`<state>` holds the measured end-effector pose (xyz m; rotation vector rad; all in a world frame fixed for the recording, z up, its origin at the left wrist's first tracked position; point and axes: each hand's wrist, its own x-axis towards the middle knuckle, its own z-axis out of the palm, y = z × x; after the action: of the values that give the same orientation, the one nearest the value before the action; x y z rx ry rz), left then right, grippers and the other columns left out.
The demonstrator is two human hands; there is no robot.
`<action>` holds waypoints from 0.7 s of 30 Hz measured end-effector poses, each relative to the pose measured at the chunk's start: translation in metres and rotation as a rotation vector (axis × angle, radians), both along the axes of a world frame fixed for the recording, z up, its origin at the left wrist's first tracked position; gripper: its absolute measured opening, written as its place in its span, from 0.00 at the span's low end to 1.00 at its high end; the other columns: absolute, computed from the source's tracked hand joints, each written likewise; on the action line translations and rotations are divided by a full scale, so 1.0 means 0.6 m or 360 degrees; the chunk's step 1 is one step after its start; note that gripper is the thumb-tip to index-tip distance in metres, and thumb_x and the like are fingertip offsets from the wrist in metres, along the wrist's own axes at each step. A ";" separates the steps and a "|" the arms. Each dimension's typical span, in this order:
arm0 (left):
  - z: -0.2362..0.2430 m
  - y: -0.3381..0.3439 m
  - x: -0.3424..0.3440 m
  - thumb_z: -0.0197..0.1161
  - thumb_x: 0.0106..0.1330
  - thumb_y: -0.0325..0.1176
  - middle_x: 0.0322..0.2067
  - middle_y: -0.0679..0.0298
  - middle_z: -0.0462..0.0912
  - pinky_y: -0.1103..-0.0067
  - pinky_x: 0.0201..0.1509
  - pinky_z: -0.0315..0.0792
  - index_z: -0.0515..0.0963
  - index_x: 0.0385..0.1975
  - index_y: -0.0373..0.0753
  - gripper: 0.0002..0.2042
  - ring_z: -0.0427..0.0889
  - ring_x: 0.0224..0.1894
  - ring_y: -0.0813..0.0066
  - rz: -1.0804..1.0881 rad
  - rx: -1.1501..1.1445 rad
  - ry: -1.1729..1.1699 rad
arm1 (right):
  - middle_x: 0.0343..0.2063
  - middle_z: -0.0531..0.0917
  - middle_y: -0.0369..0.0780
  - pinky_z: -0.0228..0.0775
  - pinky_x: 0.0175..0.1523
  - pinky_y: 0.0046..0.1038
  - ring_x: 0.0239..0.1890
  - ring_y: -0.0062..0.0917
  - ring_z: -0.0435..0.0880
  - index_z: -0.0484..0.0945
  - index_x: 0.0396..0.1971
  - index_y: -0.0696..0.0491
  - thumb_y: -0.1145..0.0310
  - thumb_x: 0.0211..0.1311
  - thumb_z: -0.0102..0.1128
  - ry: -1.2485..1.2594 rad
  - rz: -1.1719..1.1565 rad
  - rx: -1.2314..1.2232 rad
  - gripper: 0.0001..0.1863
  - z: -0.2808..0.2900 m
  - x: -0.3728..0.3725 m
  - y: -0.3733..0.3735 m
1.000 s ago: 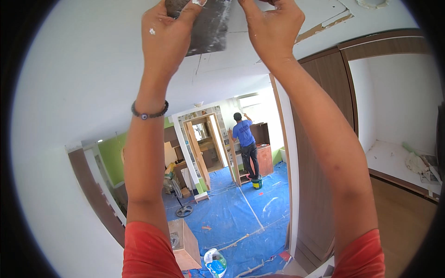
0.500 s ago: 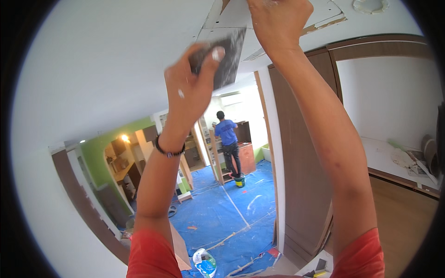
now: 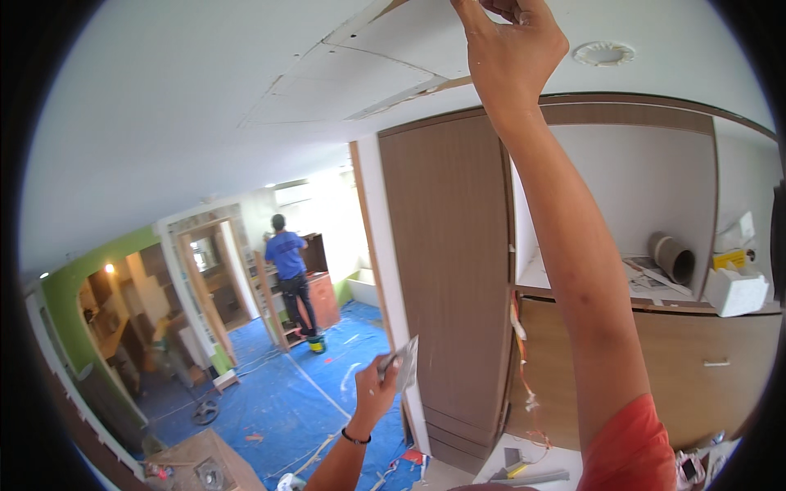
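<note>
My left hand [image 3: 375,396] is low in the middle of the view, a black band at its wrist. Its fingers are closed around a broad flat putty knife [image 3: 409,360], the blade pointing up. My right hand [image 3: 519,59] is raised to the white ceiling [image 3: 180,90], its fingers curled in. The upper edge of the view cuts off those fingertips, and whatever they hold cannot be made out. Close beside that hand is a ceiling panel [image 3: 393,51] with cut seams and screw dots.
A round ceiling hole [image 3: 604,54] has a rough white rim. Brown cabinets [image 3: 446,270] stand ahead; a cardboard tube [image 3: 673,257] lies on a shelf. Blue sheeting [image 3: 270,409] covers the floor. Farther off, a person in a blue shirt [image 3: 286,255] stands on a bucket [image 3: 317,345].
My left hand has dropped from near the ceiling with the putty knife. My right hand stays raised. The view has swung to the right, showing more of the cabinets.
</note>
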<state>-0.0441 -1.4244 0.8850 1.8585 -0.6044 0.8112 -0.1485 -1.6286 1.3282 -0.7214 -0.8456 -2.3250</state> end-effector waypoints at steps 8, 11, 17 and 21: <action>-0.519 0.055 0.060 0.69 0.65 0.37 0.27 0.48 0.86 0.61 0.33 0.75 0.84 0.39 0.34 0.12 0.87 0.29 0.53 0.0111 0.0147 0.0551 | 0.29 0.89 0.44 0.77 0.41 0.25 0.32 0.22 0.86 0.86 0.36 0.64 0.73 0.62 0.71 0.0316 -0.0122 0.0021 0.09 -0.007 -0.034 0.006; -0.651 0.088 0.006 0.63 0.67 0.34 0.35 0.56 0.88 0.67 0.44 0.77 0.85 0.44 0.39 0.11 0.85 0.38 0.65 -0.0057 -0.0011 0.0913 | 0.27 0.89 0.43 0.75 0.38 0.25 0.30 0.21 0.84 0.85 0.36 0.65 0.72 0.62 0.70 0.0336 -0.0248 0.0090 0.10 -0.003 -0.037 0.001; -0.767 0.125 -0.059 0.59 0.70 0.35 0.37 0.60 0.88 0.70 0.48 0.78 0.85 0.47 0.41 0.12 0.83 0.40 0.69 -0.0171 -0.0120 0.1356 | 0.23 0.85 0.39 0.71 0.33 0.25 0.25 0.19 0.78 0.84 0.33 0.64 0.70 0.62 0.67 0.0399 -0.0360 0.0134 0.11 -0.002 -0.048 0.006; -0.786 0.145 -0.066 0.58 0.70 0.38 0.36 0.60 0.88 0.69 0.47 0.77 0.84 0.46 0.42 0.13 0.83 0.39 0.68 -0.0194 -0.0032 0.1426 | 0.22 0.84 0.38 0.71 0.34 0.25 0.26 0.18 0.77 0.82 0.31 0.63 0.70 0.63 0.65 0.0290 -0.0630 0.0241 0.09 -0.002 -0.053 -0.007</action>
<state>-0.0837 -1.3372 0.4132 1.9046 -0.1248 -0.1342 -0.1804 -1.6327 1.3269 -1.0942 -0.4713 -2.5791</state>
